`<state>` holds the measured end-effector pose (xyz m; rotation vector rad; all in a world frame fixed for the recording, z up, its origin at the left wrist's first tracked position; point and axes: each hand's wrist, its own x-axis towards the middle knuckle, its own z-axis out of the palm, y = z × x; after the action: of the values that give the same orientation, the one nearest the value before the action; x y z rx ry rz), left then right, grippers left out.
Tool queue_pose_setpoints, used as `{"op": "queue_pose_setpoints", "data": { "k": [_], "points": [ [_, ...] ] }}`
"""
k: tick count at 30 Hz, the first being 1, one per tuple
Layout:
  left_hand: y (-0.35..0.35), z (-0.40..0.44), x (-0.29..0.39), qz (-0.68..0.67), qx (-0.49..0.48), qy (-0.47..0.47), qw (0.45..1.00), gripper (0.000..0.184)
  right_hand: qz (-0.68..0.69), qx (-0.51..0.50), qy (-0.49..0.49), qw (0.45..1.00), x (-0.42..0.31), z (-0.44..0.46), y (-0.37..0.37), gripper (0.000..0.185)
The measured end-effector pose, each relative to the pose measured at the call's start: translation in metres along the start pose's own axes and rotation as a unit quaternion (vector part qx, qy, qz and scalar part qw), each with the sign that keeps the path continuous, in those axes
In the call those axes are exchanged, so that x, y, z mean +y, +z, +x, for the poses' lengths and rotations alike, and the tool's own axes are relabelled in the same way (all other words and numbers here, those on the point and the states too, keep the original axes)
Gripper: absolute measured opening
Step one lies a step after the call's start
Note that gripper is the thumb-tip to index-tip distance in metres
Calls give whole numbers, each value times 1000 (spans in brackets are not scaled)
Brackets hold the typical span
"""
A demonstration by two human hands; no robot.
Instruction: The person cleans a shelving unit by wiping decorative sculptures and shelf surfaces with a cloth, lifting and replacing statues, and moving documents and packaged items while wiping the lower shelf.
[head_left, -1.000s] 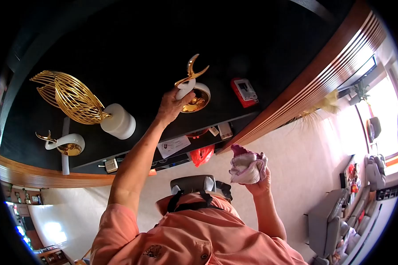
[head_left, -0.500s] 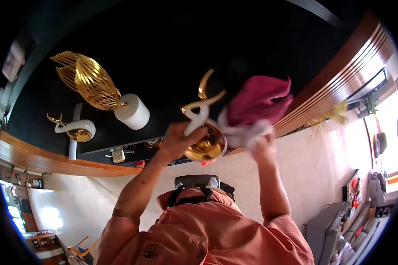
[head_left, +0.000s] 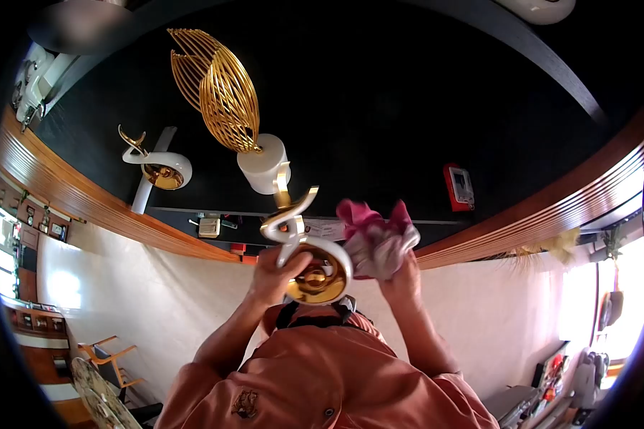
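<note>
My left hand [head_left: 272, 275] is closed around the neck of a white and gold deer figurine [head_left: 340, 261]. Its gold antlers point up, away from my body, and its shiny gold hollow faces the camera. To the right, my right hand [head_left: 402, 277] grips a bunched magenta and whitish cloth [head_left: 379, 243]. The cloth hangs just beside the figurine, with a small gap between them. A matching deer figurine [head_left: 168, 171] stands at the left on the dark counter, by a pale bar. Beyond my left hand is a gold wire leaf ornament [head_left: 229, 93] on a white cylindrical base [head_left: 261, 166].
The black countertop [head_left: 358, 107] has a curved wooden edge [head_left: 551, 207]. On its right part lies a red-framed device [head_left: 459, 187]. A lower shelf holds a small beige box [head_left: 209, 227] and papers [head_left: 323, 229]. A wooden chair [head_left: 111, 361] stands behind at the left.
Both hands have come back toward my body, with the figurine and cloth. The cloth has gone from spread out to bunched. The view has shifted, bringing the red-framed device into sight.
</note>
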<state>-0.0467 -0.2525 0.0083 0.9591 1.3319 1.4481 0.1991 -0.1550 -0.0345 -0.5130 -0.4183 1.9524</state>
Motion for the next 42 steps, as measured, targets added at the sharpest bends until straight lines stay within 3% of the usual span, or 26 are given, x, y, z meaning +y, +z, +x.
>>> {"op": "queue_pose_setpoints", "data": {
  "k": [4, 6, 7, 8, 9, 10, 11, 13, 16, 19, 20, 22, 23, 25, 26, 29, 31, 32, 34, 38, 39, 40, 41, 42],
  "points": [
    [-36, -42, 21, 7, 71, -29, 997, 16, -250, 18, -187, 950, -32, 33, 41, 20],
    [-50, -56, 15, 45, 86, -12, 995, 15, -475, 19, -256, 842, -36, 62, 55, 27],
    [-55, -61, 12, 44, 89, -29, 995, 15, -617, -3, -285, 734, -33, 83, 58, 31],
    [-59, -66, 11, 44, 92, -47, 994, 15, -748, -61, -320, 578, -26, 104, 60, 35],
    [-61, -71, 9, 43, 95, -65, 992, 15, -814, -135, -332, 457, -19, 122, 65, 39],
    [-60, -74, 10, 55, 121, -84, 988, 16, -813, -233, -380, 375, -12, 134, 76, 50],
    [-61, -78, 6, 60, 126, -87, 986, 16, -880, -225, -293, 298, 3, 135, 58, 60],
    [-66, -87, -1, 73, 135, -92, 984, 18, -838, -243, -318, 370, 13, 142, 65, 59],
    [-49, -86, 7, 4, 168, -87, 982, 17, -842, -215, -325, 372, 52, 175, 54, 56],
    [-57, -82, -18, 13, 152, -99, 983, 16, -862, -229, -320, 319, 59, 191, 61, 50],
    [-56, -81, -19, 9, 149, -93, 984, 17, -848, -220, -386, 289, 49, 205, 51, 45],
    [-46, -76, -10, -1, 164, -70, 984, 19, -960, -135, -178, 171, -11, 207, 78, 41],
    [-46, -75, -8, 4, 153, -70, 986, 19, -942, -82, -249, 212, -35, 237, 39, 40],
    [-53, -78, -7, 13, 140, -65, 988, 20, -888, 44, -415, 195, -73, 264, -8, 38],
    [-62, -84, -17, 46, 130, -79, 987, 27, -844, 119, -505, 138, -81, 268, -9, 37],
    [-44, -82, -1, -28, 169, -72, 983, 22, -877, 245, -319, 262, -37, 302, -12, 40],
    [-46, -82, -3, -8, 172, -75, 982, 22, -924, 77, -157, 340, 7, 294, 44, 42],
    [-46, -80, -4, 2, 170, -77, 982, 23, -933, 15, -205, 294, 39, 272, 69, 38],
    [-46, -77, -5, 6, 167, -72, 983, 23, -749, -138, -550, 341, 69, 245, 81, 23],
    [-50, -76, -8, -16, 172, -70, 982, 22, -874, -34, -279, 397, 3, 270, 26, 29],
    [-51, -78, -10, -22, 172, -71, 982, 21, -892, 29, -263, 366, -35, 273, 12, 33],
    [-42, -79, -10, -33, 236, -50, 970, 22, -907, 90, -240, 334, -73, 277, -1, 38],
    [-44, -79, -13, -27, 232, -63, 970, 23, -928, 155, -219, 258, -98, 291, -23, 44],
    [-51, -84, -16, -19, 229, -79, 970, 24, -912, 212, -220, 274, -122, 294, -28, 50]
  ]
}}
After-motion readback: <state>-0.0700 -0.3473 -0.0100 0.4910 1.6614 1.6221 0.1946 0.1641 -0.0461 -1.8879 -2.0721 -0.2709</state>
